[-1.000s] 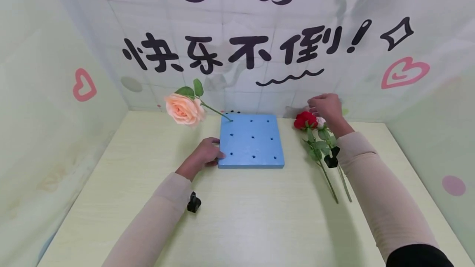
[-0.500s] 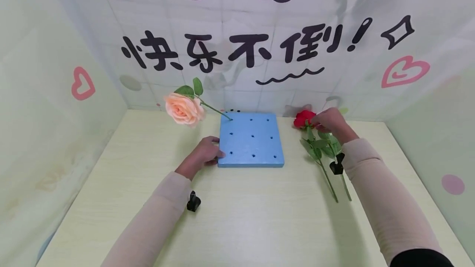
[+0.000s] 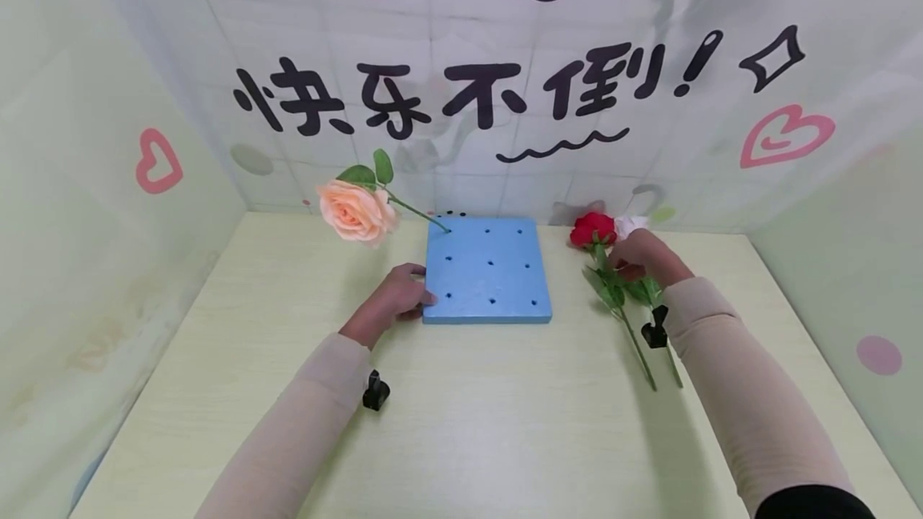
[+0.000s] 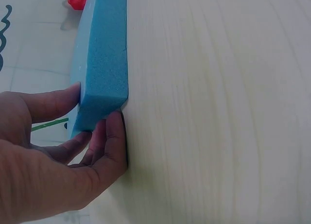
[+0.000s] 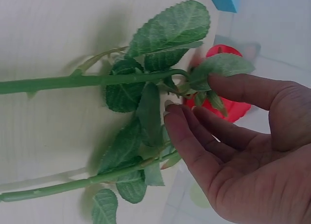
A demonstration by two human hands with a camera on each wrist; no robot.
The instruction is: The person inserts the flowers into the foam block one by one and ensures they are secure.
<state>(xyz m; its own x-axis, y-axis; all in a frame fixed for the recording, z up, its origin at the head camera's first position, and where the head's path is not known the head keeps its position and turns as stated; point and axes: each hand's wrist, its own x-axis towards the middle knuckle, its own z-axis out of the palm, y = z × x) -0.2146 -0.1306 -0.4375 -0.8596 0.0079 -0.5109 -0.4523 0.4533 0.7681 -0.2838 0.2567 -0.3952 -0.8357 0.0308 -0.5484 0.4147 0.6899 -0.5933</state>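
My left hand [image 3: 395, 295] holds the near left corner of a blue foam block [image 3: 472, 283] with several small holes. In the left wrist view its thumb lies on the top face and the fingers bear against the side. A peach rose [image 3: 356, 212] leans left, its stem in the back left hole. To the right, my right hand [image 3: 647, 253] is over two roses lying on the table, a red one [image 3: 593, 229] and a pale one [image 3: 631, 223]. In the right wrist view thumb and fingers stand apart around the red rose's upper stem [image 5: 160, 76], beside its leaves.
The pale wooden table [image 3: 461, 423] runs back to a printed cloth wall [image 3: 404, 175]. Side cloths [image 3: 844, 263] flank it left and right. A small black camera mount [image 3: 376, 391] sits on the left sleeve, another [image 3: 654, 328] on the right.
My right hand has come down and toward me from above the rose heads to the red rose's upper stem, uncovering the pale bloom. My left hand has stayed at the foam block.
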